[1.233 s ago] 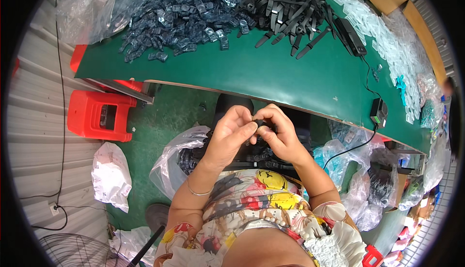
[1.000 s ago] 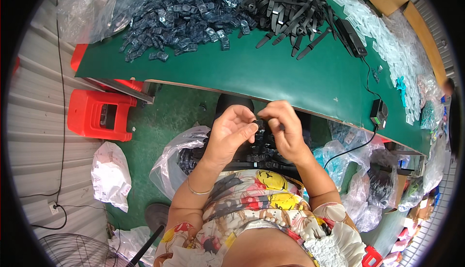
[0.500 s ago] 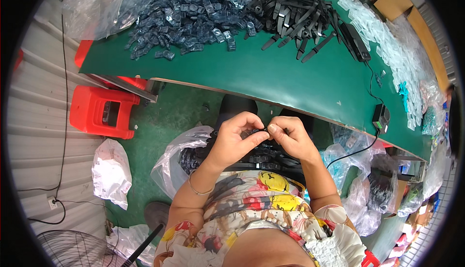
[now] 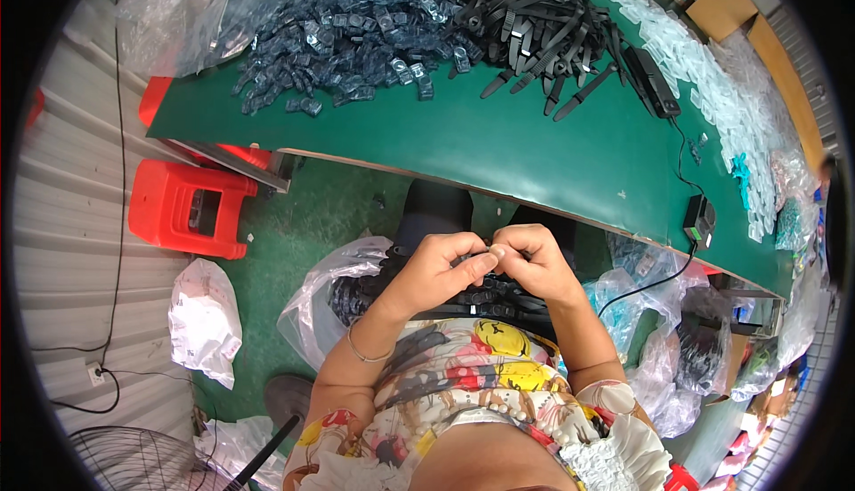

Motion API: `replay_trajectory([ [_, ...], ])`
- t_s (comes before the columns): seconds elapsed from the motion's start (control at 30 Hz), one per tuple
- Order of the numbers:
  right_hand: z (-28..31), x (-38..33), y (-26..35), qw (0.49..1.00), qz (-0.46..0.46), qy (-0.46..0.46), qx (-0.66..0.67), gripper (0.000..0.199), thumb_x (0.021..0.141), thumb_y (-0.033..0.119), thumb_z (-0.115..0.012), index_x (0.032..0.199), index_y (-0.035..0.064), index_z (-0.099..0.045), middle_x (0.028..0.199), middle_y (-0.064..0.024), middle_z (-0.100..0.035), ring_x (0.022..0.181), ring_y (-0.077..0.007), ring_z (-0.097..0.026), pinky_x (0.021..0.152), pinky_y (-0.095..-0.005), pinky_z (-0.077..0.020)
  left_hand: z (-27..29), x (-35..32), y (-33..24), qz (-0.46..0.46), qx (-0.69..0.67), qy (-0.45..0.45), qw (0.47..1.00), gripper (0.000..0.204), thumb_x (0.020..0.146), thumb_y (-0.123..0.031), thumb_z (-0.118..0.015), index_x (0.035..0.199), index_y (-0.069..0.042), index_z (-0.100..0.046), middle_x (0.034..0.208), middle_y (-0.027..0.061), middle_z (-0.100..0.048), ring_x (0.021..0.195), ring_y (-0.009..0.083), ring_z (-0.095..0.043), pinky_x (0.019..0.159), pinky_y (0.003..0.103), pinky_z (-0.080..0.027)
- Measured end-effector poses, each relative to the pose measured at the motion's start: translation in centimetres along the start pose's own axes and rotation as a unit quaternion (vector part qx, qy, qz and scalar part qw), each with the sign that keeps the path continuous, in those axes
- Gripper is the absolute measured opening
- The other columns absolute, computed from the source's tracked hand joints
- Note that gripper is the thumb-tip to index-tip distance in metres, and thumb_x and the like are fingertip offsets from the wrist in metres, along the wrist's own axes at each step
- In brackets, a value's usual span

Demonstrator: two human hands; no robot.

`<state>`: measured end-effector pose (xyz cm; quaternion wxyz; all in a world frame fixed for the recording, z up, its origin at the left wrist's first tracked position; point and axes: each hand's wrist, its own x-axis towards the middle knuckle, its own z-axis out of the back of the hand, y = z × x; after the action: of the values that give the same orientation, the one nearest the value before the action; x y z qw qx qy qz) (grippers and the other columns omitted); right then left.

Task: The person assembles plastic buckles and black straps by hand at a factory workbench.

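Below the green bench (image 4: 499,148), her left hand (image 4: 436,268) and right hand (image 4: 534,264) both pinched one small black plastic strap piece (image 4: 487,249), grips clenched for joining.

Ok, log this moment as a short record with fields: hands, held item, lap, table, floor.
left hand: pinching a small dark part, fingertips meeting the right
right hand: pinching the same small dark part
lap: pile of black parts
green table: heap of blue-grey clips, black straps, clear bags
floor: red stool, white bag
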<state>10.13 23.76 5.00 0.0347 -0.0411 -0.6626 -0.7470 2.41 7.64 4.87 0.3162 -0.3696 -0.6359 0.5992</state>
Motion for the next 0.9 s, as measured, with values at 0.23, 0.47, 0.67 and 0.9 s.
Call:
replay_trajectory([
  [0.23, -0.7, -0.2, -0.2, 0.982, 0.011, 0.063, 0.175, 0.027, 0.083, 0.011, -0.052, 0.058, 0.001, -0.051, 0.055, -0.0016, -0.05, 0.049, -0.006, -0.041, 0.044, -0.0224, -0.0302, 0.3, -0.4, 0.8, 0.014, -0.165, 0.072, 0.984, 0.016, 0.081, -0.012, -0.055, 0.073, 0.001, -0.058, 0.061, 0.0043, -0.057, 0.05, 0.0056, -0.049, 0.044, 0.018, -0.037],
  [0.47, -1.4, -0.6, -0.7, 0.957, -0.008, 0.039, 0.287, 0.032, 0.08, 0.014, -0.053, 0.052, 0.0012, -0.046, 0.05, -0.0034, -0.046, 0.045, -0.008, -0.037, 0.042, -0.0247, -0.0276, 0.1, -0.5, 1.5, 0.041, -0.3, 0.069, 0.951, 0.025, 0.077, -0.022, -0.059, 0.068, 0.001, -0.057, 0.057, 0.0069, -0.057, 0.043, 0.0074, -0.051, 0.037, 0.016, -0.034],
  [0.67, -1.4, -0.7, -0.4, 0.952, -0.012, 0.038, 0.305, 0.035, 0.078, 0.019, -0.054, 0.049, 0.0017, -0.044, 0.048, -0.0043, -0.045, 0.044, -0.011, -0.038, 0.042, -0.0263, -0.028, -0.1, -0.5, 1.6, 0.037, -0.318, 0.069, 0.945, 0.026, 0.078, -0.023, -0.058, 0.067, 0.001, -0.057, 0.056, 0.0061, -0.057, 0.043, 0.006, -0.051, 0.036, 0.015, -0.033],
  [0.9, -1.5, -0.7, -0.3, 0.945, 0.018, 0.037, 0.325, 0.037, 0.076, 0.022, -0.056, 0.048, 0.0021, -0.044, 0.048, -0.0062, -0.045, 0.044, -0.0138, -0.041, 0.042, -0.0272, -0.0296, -0.2, -0.5, 1.8, 0.035, -0.335, 0.078, 0.938, 0.025, 0.078, -0.022, -0.057, 0.068, 0.001, -0.057, 0.057, 0.0064, -0.057, 0.043, 0.0067, -0.051, 0.035, 0.016, -0.032],
])
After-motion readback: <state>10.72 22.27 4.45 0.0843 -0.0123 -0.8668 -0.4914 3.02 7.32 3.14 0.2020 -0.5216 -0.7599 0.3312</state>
